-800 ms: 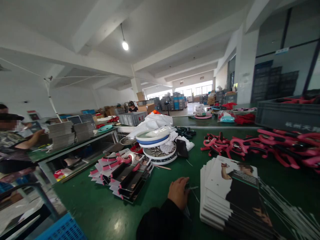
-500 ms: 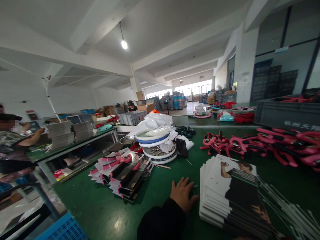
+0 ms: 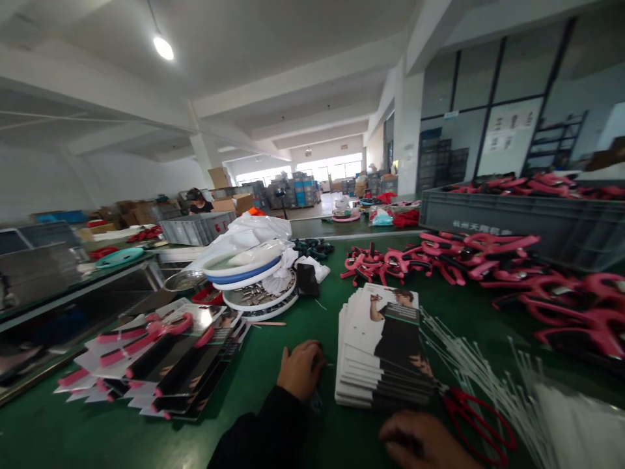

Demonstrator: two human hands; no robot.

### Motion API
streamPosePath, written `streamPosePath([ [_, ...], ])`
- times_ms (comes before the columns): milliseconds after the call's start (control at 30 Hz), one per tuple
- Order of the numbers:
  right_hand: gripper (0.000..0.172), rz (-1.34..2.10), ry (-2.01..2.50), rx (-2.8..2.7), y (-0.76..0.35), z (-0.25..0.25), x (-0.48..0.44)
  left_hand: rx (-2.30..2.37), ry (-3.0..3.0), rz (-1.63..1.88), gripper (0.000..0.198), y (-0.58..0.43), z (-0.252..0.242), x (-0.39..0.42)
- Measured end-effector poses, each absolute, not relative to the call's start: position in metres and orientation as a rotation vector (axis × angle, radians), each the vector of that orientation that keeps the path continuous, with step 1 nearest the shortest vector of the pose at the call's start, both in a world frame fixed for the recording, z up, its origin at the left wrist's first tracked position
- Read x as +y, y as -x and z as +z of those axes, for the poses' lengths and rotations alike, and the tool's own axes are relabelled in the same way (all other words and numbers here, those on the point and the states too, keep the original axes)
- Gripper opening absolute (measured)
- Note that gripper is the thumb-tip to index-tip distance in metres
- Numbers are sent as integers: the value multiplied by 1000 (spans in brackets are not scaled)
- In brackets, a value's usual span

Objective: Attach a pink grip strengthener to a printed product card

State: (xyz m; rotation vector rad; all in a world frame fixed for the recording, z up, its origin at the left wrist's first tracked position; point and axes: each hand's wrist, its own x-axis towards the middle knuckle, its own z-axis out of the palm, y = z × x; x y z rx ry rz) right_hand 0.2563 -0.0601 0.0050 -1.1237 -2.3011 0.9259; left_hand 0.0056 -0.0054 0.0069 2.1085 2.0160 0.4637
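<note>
My left hand (image 3: 300,370) rests low over the green table, left of a stack of printed cards (image 3: 381,348). Its fingers are curled in; whatever they hold, if anything, is hidden. My right hand (image 3: 424,440) shows at the bottom edge, just in front of the cards. It is blurred, and its grip is unclear. Beside it lie red-handled scissors (image 3: 481,423). White zip ties (image 3: 469,358) spread out to the right of the cards. On the left lies a pile of carded pink-and-black hand tools (image 3: 161,352).
Loose pink-and-black tools (image 3: 478,254) cover the right of the table, before a grey crate (image 3: 512,218) filled with more. White round trays (image 3: 258,296) with small metal parts stand mid-table, near a pencil (image 3: 268,324). A person (image 3: 200,203) is at the back left.
The view has turned right. My left hand's fingers, spread on the table before, are now curled. My right hand and the scissors have come into view at the bottom right.
</note>
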Motion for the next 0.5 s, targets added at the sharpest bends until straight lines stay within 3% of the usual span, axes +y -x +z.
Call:
streamPosePath([
  [200,24,964,1139,-2278,-256,7,-62,2226,-2017,619,24,2,3,1],
  [333,25,957,1174,-2246,-256,5,-62,1884,-2188,883,37,-14,0,-6],
  [500,24,973,1181,-2199,-256,5,-63,1481,-2335,812,51,-40,5,-22],
])
